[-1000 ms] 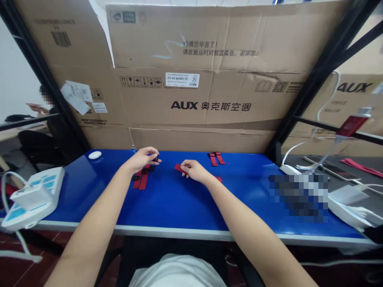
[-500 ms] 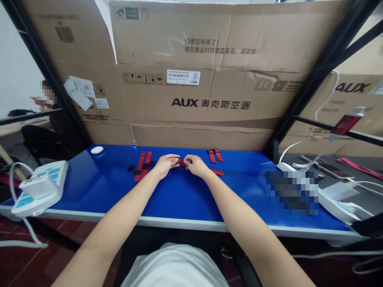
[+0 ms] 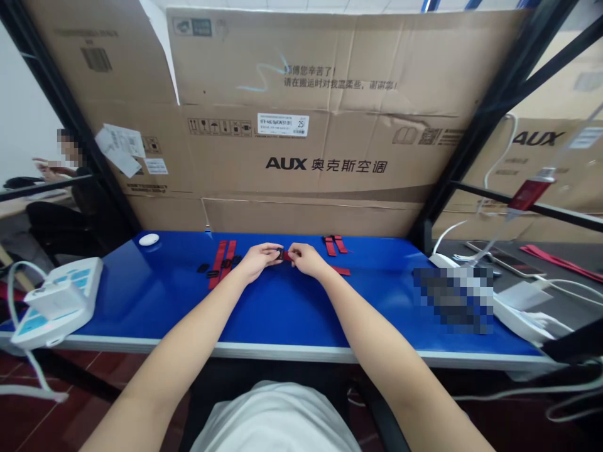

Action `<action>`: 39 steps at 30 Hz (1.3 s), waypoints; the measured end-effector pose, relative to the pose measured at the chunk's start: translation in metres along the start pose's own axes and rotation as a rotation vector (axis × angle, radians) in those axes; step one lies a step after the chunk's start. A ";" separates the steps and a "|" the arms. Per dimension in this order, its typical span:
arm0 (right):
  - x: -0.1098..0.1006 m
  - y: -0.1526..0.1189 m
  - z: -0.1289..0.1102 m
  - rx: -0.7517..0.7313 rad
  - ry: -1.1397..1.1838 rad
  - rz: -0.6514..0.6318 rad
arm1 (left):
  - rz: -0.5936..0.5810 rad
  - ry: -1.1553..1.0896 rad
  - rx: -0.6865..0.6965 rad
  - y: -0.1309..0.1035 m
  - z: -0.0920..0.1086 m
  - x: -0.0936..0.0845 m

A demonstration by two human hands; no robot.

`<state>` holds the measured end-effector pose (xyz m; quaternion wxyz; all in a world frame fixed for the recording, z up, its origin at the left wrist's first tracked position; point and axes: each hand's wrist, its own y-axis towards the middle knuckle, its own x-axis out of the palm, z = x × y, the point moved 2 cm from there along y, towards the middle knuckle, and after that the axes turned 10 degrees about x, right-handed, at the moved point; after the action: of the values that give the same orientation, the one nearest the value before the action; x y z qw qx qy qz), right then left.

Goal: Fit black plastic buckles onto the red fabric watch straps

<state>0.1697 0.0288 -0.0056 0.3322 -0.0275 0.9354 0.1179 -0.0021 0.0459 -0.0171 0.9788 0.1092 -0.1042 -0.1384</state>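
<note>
Over the middle of the blue table, my left hand pinches a small black buckle. A short red strap runs from the buckle to my right hand, whose fingertips are closed on it. Most of the strap is hidden by my fingers. To the left of my left hand lie two red straps with black buckles on them. Another red strap shows partly from behind my right wrist. Farther back on the right, two short red straps with black buckles lie side by side.
A cardboard sheet stands along the back of the table. White power strips lie at the left and right ends. A white oval object sits at the back left. Another person sits beyond the left frame post.
The camera view has shifted slightly. My hands stay in nearly the same place, and a little more of the black buckle shows between them.
</note>
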 end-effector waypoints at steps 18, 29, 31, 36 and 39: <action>0.000 0.001 -0.002 -0.052 0.571 -0.168 | -0.049 -0.115 -0.035 -0.006 0.010 0.011; -0.004 0.008 0.005 -0.043 0.244 0.033 | 0.061 0.247 0.074 -0.005 0.007 0.013; -0.002 0.007 0.004 -0.052 0.111 0.085 | 0.069 0.254 0.081 -0.004 0.006 0.013; 0.004 0.003 0.000 -0.057 0.078 0.130 | 0.047 0.251 0.086 -0.005 0.008 0.015; 0.005 0.004 -0.001 0.005 0.233 0.063 | 0.008 0.143 0.092 -0.006 0.010 0.016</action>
<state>0.1643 0.0324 -0.0076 0.2176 -0.0106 0.9683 0.1221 0.0090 0.0334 -0.0059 0.9783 0.1632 -0.0407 -0.1212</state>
